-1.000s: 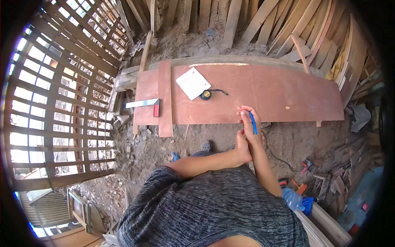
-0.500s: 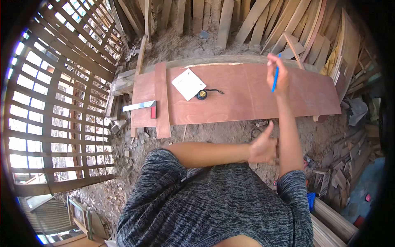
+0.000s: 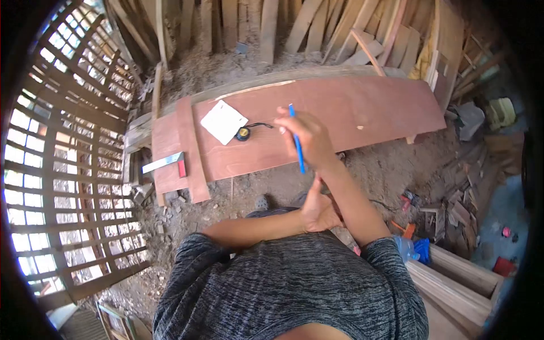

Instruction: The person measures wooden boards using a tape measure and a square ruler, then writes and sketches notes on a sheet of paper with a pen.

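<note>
My right hand (image 3: pixel 309 136) is closed around a blue pencil (image 3: pixel 298 153), raised above the middle of the reddish plywood sheet (image 3: pixel 328 107). Just below the right wrist, my left hand (image 3: pixel 320 211) holds nothing, its thumb pointing up and its fingers apart near the right forearm. Left of the right hand, a tape measure (image 3: pixel 243 134) with a black strap touches the corner of a white paper (image 3: pixel 224 122). Across the sheet's left part lies a narrow plywood strip (image 3: pixel 191 150). A try square (image 3: pixel 170 163) with a red-marked handle rests beside that strip.
Planks (image 3: pixel 306 31) lean along the back. A slatted wooden wall (image 3: pixel 68 164) stands at left. On the lower right are a wooden frame (image 3: pixel 453 289), a plastic bottle (image 3: pixel 406 248) and wood scraps (image 3: pixel 459 212). Wood bits litter the dirt floor (image 3: pixel 170 226).
The view has shifted, so the sheet appears farther left. My right hand has come down and left with the pencil, nearer my left hand. The paper, tape measure and square stay in place on the sheet.
</note>
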The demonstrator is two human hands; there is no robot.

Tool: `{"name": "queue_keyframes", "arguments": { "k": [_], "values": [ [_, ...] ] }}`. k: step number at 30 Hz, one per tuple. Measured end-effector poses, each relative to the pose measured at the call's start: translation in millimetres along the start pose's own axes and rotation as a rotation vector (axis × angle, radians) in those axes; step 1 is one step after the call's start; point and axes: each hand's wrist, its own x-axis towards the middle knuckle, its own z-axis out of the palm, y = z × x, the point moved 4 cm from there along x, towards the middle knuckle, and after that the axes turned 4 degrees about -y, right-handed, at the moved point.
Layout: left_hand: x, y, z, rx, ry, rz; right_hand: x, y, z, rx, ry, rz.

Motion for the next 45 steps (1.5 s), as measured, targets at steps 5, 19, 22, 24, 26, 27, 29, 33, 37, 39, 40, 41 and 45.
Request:
{"name": "queue_keyframes", "arguments": {
  "k": [5,19,22,24,26,27,29,33,37,39,40,41,45],
  "values": [
    [18.2,13.0,-40.5,0.147,0.04,0.05,2.7,-31.2,-18.3,0.094,-0.007,-0.015],
    [15.3,-15.2,-51.2,0.425,-0.277,-0.263,-33.8,-111.2,2.3,0.108,-0.288,-0.283],
    [15.5,-13.7,-47.9,0.446,-0.295,-0.259,-36.0,-112.7,-2.9,0.117,-0.32,-0.289],
    [15.1,-13.7,-47.2,0.456,-0.304,-0.258,-29.6,-120.4,1.1,0.09,-0.318,-0.318],
    [14.3,-13.5,-47.9,0.469,-0.308,-0.252,-19.6,-130.9,14.3,0.079,-0.298,-0.383],
    [14.1,-13.5,-47.7,0.477,-0.312,-0.254,-14.9,-135.6,19.9,0.069,-0.284,-0.416],
    [14.2,-14.2,-46.6,0.49,-0.317,-0.253,-14.3,-140.1,28.6,0.092,-0.278,-0.436],
    [15.5,-16.7,-47.9,0.487,-0.328,-0.256,-21.7,-134.5,37.7,0.114,-0.294,-0.398],
    [17.1,-14.2,-47.0,0.524,-0.33,-0.263,-33.6,-130.0,26.4,0.094,-0.336,-0.353],
    [18.4,-14.4,-44.6,0.54,-0.339,-0.265,-36.8,-125.4,20.6,0.074,-0.337,-0.34],
    [18.3,-14.3,-45.3,0.541,-0.341,-0.265,-33.4,-123.4,19.2,0.062,-0.336,-0.345],
    [16.7,-13.0,-44.5,0.544,-0.346,-0.261,-32.0,-125.0,21.0,0.056,-0.334,-0.339],
    [14.2,-10.7,-47.0,0.536,-0.362,-0.251,-21.2,-143.0,32.4,0.101,-0.29,-0.382]
  ]
}}
